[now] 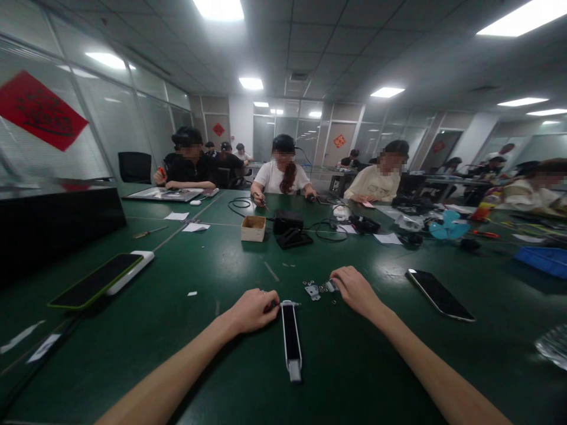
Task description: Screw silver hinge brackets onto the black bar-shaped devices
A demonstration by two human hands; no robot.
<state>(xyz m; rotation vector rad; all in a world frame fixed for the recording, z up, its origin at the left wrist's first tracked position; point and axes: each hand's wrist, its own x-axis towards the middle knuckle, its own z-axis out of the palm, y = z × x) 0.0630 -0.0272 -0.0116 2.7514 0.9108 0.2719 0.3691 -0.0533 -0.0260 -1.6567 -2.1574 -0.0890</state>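
My left hand (256, 310) is closed, thumb and fingers pinched together. A thin, pale rod-like piece (296, 304) sticks out from its fingertips, across the top end of a long, narrow white-edged device with a black face (291, 333). That device lies lengthwise on the green table. My right hand (354, 288) pinches a small metal bracket (331, 286) at the table surface, partly hidden by the fingers. Beside it lies another flat metal bracket (312, 292) among several small nuts or rings. One small ring (333, 302) lies apart, just below the right fingertips.
A phone (440, 295) lies to the right, near a clear glass dish (553, 345). On the left, a green-edged phone (95, 281) leans on a white bar. Ahead stand a small open box (253, 229) and a black stand (290, 230) with cables. Several people sit across the table.
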